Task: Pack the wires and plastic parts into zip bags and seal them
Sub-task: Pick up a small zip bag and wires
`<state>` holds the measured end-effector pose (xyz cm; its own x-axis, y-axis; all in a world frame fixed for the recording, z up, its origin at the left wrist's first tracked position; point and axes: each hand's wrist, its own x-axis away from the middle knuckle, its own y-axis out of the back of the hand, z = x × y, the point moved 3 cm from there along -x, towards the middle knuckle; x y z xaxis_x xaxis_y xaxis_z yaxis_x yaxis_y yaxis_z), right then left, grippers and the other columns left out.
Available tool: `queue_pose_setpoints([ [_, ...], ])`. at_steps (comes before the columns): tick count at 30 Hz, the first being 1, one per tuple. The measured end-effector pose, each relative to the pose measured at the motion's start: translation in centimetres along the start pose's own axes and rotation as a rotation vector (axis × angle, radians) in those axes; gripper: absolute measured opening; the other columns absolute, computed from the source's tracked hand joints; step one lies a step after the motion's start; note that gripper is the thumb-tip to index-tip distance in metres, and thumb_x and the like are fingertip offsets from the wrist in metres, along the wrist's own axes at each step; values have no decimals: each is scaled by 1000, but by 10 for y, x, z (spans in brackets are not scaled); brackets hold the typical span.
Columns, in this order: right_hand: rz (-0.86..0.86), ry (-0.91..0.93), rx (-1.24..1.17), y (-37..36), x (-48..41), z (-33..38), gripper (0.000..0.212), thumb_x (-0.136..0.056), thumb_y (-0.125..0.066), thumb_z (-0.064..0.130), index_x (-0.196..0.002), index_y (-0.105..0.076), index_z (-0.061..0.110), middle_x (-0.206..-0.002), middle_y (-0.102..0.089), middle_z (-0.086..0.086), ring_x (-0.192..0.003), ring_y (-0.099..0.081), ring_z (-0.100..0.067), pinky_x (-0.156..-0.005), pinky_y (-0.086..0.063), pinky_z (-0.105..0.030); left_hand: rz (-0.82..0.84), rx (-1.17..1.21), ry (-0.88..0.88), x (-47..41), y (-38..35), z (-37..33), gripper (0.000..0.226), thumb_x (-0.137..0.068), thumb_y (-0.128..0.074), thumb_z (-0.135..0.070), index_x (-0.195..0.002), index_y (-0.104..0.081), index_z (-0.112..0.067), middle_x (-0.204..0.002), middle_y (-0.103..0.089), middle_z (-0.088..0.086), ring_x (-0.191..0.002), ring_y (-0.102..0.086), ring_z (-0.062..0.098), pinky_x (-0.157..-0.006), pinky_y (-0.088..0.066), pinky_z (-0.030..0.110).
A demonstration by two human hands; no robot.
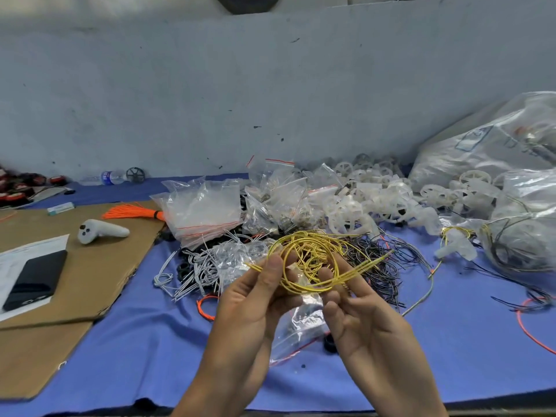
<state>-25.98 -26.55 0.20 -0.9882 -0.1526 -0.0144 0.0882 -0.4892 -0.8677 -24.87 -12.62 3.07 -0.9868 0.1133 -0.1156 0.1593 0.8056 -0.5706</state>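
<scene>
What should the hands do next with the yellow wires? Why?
Probably tuck the loose ends of the yellow wires into the coil: the left hand pinches a wide loop, ends poke past the right hand, and the zip bag waits just beneath.

I see glossy yellow wires [316, 245]; a clear, shiny, crinkled plastic bag [301, 323]; matt blue cloth [150, 341]; matt brown cardboard [99, 260]; milky, smooth plastic wheels [391, 200].
</scene>
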Motion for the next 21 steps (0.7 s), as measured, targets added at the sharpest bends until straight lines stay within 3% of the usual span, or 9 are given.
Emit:
queue_pose_setpoints([
  [3,-18,128,178,0,6,-3,39,-79,-58,8,-114,-74,16,-96,-70,-18,-65,-61,-18,-59,-57,-27,-37,-104,8,4,6,6,32,-71,-71,-33,-89,-82,-8,-86,-74,14,-68,-71,15,-57,-56,22],
  [7,-175,249,401,4,10,1,31,-78,-63,28,-105,-77,21,-85,-71,-16,-54,-52,-12,-45,-46,-23,-23,-266,26,11,16,13,50,-76,-58,-56,-94,-82,-16,-85,-75,15,-67,-68,17,-61,-57,25],
  [11,-225,290,342,7,13,10,18,-84,-59,29,-86,-73,18,-81,-72,-16,-51,-54,-16,-40,-44,-24,-17,-313,-9,14,25,11,51,-81,-54,-56,-100,-80,-17,-83,-73,17,-68,-67,21,-62,-56,27],
  [16,-264,351,272,14,13,16,16,-93,-51,32,-87,-59,19,-69,-66,-12,-53,-62,-19,-44,-50,-22,-78,-404,-122,10,30,4,48,-84,-53,-57,-84,-81,-18,-73,-71,13,-64,-65,21,-57,-54,25],
  [19,-255,377,270,18,16,24,18,-95,-49,33,-86,-58,20,-69,-67,-12,-56,-66,-20,-50,-54,-22,-2,-527,-150,6,34,6,56,-85,-54,-73,-91,-80,-25,-79,-73,8,-68,-64,17,-63,-54,24],
  [21,-254,385,303,22,20,35,18,-93,-50,34,-84,-58,21,-70,-69,-12,-56,-66,-19,-52,-55,-22,110,-717,-163,5,42,13,62,-76,-46,-88,-104,-75,-42,-89,-72,-4,-73,-61,8,-68,-52,23],
])
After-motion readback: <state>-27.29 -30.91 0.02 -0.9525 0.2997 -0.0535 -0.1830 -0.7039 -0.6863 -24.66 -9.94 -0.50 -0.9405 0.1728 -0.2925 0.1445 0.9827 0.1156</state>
